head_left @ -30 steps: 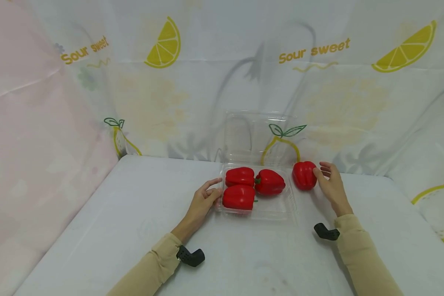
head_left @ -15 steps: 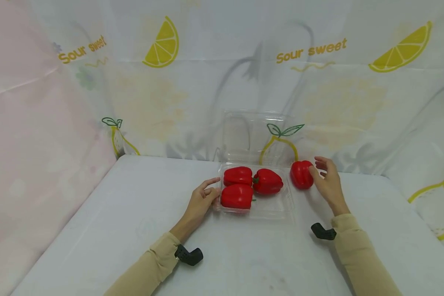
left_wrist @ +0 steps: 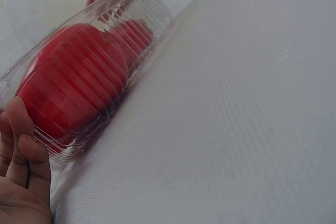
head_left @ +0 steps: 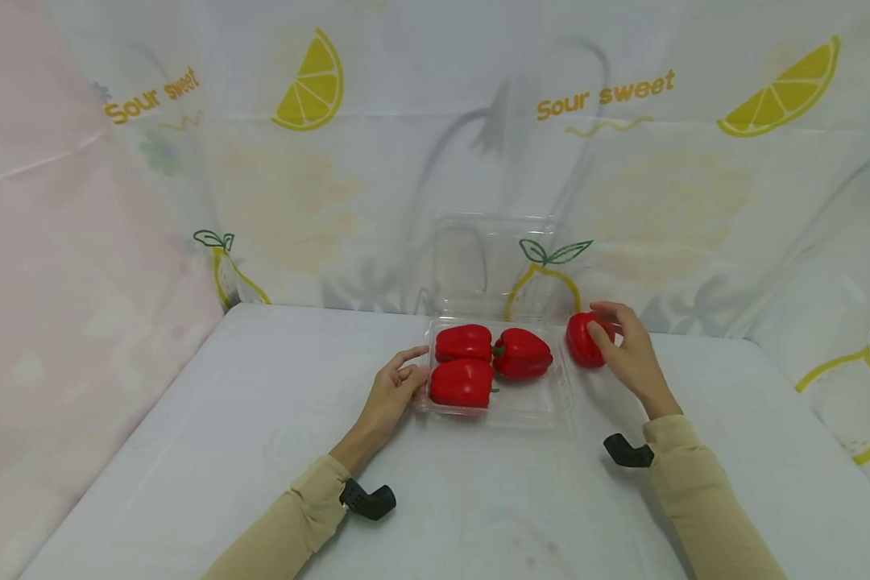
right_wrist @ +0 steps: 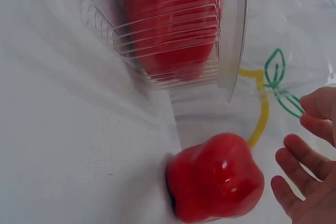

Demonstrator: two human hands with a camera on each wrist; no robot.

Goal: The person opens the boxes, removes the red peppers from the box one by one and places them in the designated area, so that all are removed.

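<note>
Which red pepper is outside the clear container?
The rightmost pepper in the head view: it sits outside, just right of the clear container, while the other three lie inside.

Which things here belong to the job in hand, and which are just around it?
Part of the job:
Open clear plastic box, left hand at its side
Three red peppers inside it
Fourth red pepper outside, right hand close by

Just around:
White table
Lemon-printed cloth behind
Black devices, one at each wrist
</note>
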